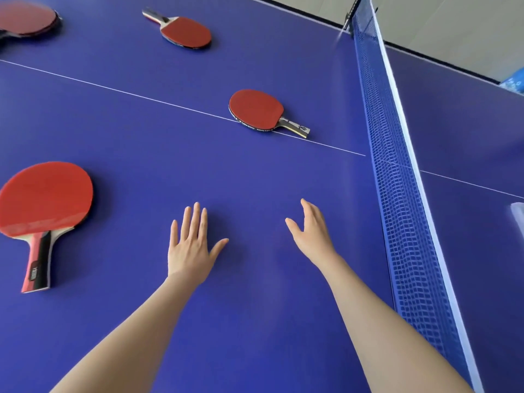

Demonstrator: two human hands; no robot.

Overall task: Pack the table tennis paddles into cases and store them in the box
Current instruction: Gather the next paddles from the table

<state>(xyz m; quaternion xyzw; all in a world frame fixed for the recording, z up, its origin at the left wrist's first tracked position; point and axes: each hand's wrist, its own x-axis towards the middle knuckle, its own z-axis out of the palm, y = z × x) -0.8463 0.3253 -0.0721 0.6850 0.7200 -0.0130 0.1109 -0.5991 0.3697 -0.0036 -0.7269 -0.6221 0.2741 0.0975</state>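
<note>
Several red-faced paddles lie flat on the blue table tennis table (170,154). The nearest paddle (42,199) is at the left, its red-and-black handle pointing toward me. A short-handled paddle (256,110) rests on the white centre line, and another paddle (185,31) lies farther back. A fourth paddle (27,18) is cut off at the top left corner. My left hand (191,245) is spread flat, palm down, over bare table. My right hand (310,234) hovers open beside it, fingers apart. Neither hand holds anything. No case or box is in view.
The blue net (397,171) with a white top band runs along the right, clamped at the far table edge. Beyond it, a pale clear object (517,217) shows at the right frame edge, and something blue (514,82) sits off the far corner.
</note>
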